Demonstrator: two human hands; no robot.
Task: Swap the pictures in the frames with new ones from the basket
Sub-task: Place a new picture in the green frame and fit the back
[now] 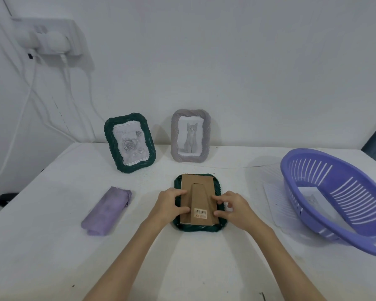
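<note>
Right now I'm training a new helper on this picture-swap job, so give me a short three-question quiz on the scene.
1. True or false: the dark green frame under the left hand and right hand lies face down.
2. Which animal is pictured in the upright grey frame?
3. The purple slotted plastic basket sits: A) left of the hands, B) right, C) behind the frames.

Key: 1 true (its brown cardboard backing faces up); 2 a cat; 3 B.
</note>
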